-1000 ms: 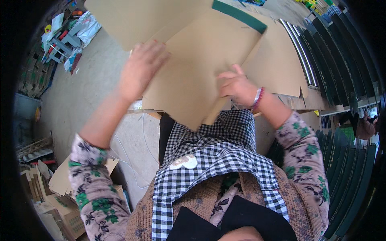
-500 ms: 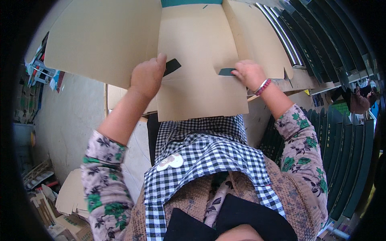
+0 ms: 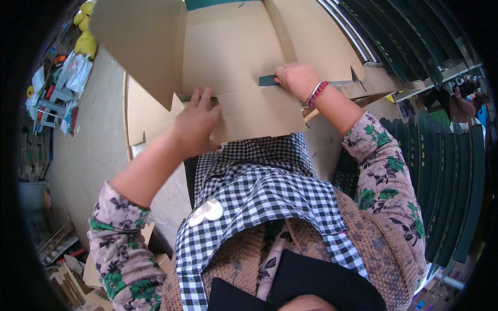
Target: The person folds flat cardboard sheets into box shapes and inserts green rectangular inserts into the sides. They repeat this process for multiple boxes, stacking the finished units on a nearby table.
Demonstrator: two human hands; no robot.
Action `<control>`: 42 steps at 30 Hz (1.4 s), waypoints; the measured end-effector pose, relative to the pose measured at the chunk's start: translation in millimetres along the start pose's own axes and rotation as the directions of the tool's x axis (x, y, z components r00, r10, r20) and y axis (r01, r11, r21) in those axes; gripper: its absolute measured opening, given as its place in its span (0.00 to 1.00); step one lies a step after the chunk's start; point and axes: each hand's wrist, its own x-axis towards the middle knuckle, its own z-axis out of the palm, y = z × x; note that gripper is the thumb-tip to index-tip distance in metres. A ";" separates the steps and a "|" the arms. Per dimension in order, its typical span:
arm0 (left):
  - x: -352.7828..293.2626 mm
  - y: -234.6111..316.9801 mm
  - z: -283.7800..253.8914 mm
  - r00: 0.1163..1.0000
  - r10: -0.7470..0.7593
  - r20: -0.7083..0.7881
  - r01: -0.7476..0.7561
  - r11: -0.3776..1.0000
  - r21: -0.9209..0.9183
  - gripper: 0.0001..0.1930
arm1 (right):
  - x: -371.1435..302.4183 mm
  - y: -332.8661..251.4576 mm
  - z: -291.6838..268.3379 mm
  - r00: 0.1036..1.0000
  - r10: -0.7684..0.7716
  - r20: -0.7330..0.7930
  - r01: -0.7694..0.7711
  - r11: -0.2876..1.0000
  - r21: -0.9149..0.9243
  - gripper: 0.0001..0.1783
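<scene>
A flat brown cardboard box blank (image 3: 233, 46) with a dark green edge at its top lies in front of me, its near flap (image 3: 262, 114) folded toward my chest. My left hand (image 3: 197, 122) presses flat on that near flap, fingers spread. My right hand (image 3: 295, 80), with a red bead bracelet at the wrist, pinches the cardboard at the fold line beside a small dark green slot (image 3: 267, 80). A side flap (image 3: 140, 46) stands up at the left.
Stacks of dark green flat pieces (image 3: 446, 171) fill the right side. More brown cardboard sheets (image 3: 142, 124) lie under the blank. Cardboard scraps (image 3: 62, 269) sit on the floor at lower left, and bags and clutter (image 3: 62, 88) at far left. Another person (image 3: 459, 103) is at the far right.
The cardboard blank has come closer and its near flap has folded down toward me. My left hand slid from the slot at the fold onto the flap; my right stays at the fold.
</scene>
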 end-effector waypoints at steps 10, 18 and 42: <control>15.9 -85.1 -24.6 0.941 -0.338 0.032 0.233 0.576 -0.784 0.17 | -18.4 5.7 -25.0 0.997 -0.033 0.076 -0.045 0.549 0.834 0.28; 42.6 -49.1 -7.5 0.676 -0.285 -0.680 0.191 0.958 -0.211 0.15 | 7.0 -31.7 -5.9 0.769 0.488 -0.413 -0.324 0.854 0.407 0.25; 9.0 -34.0 16.6 0.885 -0.261 -0.386 0.172 0.953 -0.249 0.23 | 34.2 -19.8 -51.5 0.762 -0.242 0.600 -0.242 0.753 0.612 0.36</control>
